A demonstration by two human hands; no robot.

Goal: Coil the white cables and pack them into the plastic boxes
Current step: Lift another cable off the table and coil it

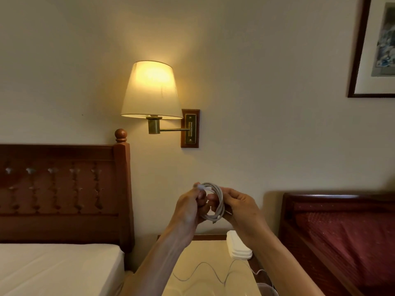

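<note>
Now: both hands grip coiled white cable [215, 205] | loose cable [205, 272], stacked boxes [238, 246] on nightstand [213, 253] below

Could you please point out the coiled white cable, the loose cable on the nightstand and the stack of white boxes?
coiled white cable [220, 205]: head view, right side of the loop.
loose cable [210, 269]: head view, wavy middle stretch.
stack of white boxes [237, 245]: head view, top box's surface.

**Around You in the Bedroom**

You face a cream wall [267, 103]. A glowing wall lamp with a cream shade [151, 90] hangs on a brass arm. At your left is a dark red wooden headboard [64, 189] over a white mattress [53, 268]. At your right you see a red padded sofa [346, 236] and a dark-framed picture [374, 48].
</note>
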